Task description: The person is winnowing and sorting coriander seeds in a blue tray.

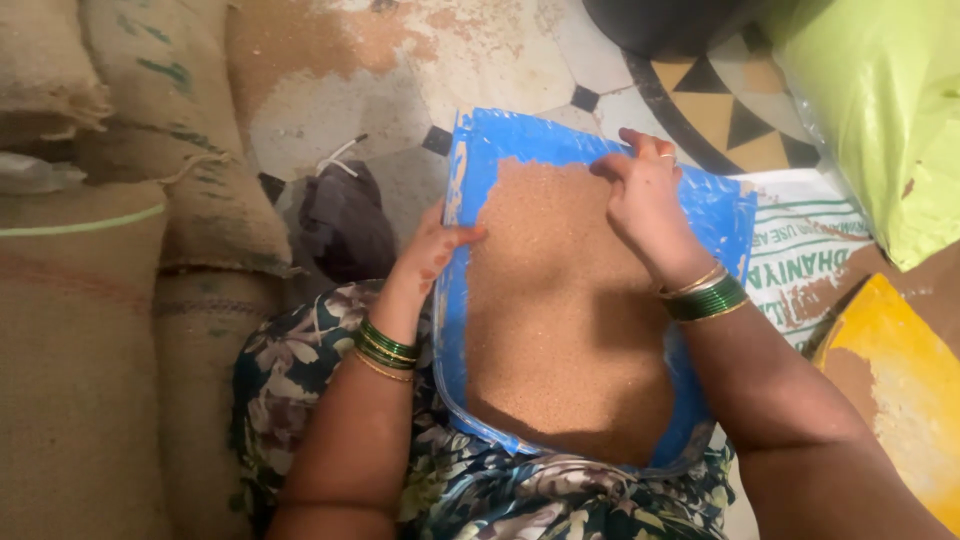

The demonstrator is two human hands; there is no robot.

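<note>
Beside burlap sacks (90, 330), blue tray (715, 215) lies lengthwise away, hands (645, 195) gripping.

Blue tray (716, 214) — brown grain (560, 310) — green bangles (708, 298)

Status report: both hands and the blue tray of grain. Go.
Left hand gripping the near-left edge of the flat blue plastic tray. Right hand spread on the brown grain at the far end. Nothing in the way on the tray.
</note>
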